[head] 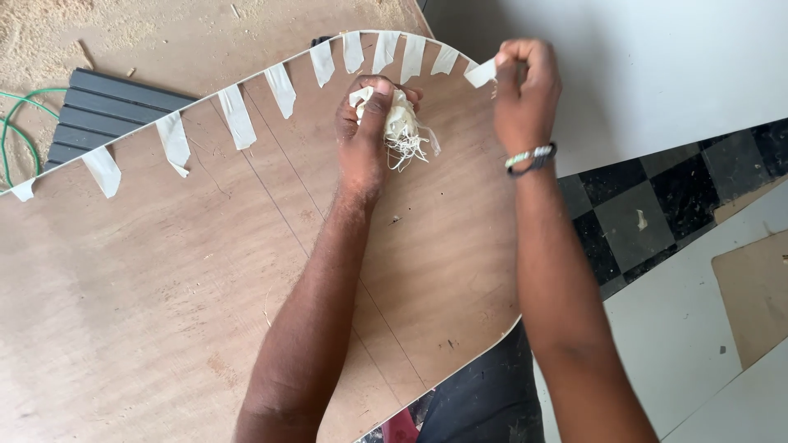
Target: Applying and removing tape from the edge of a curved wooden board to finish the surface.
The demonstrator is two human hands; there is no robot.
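Note:
A curved plywood panel (148, 271) lies under my arms, its rounded edge lined with several short strips of pale masking tape (237, 117). My left hand (365, 135) rests on the panel near the top of the curve, closed around a crumpled wad of used tape with frayed strands (405, 127). My right hand (525, 90) is at the panel's far right edge, its fingers pinching the end of one tape strip (480, 74) that sticks out from the edge. A beaded band sits on my right wrist.
A dark grey ribbed board (107, 111) lies beyond the panel at the upper left, beside a green wire (12, 123) and sawdust. A white sheet (657, 57) covers the upper right. Black and grey floor tiles (648, 205) show at the right.

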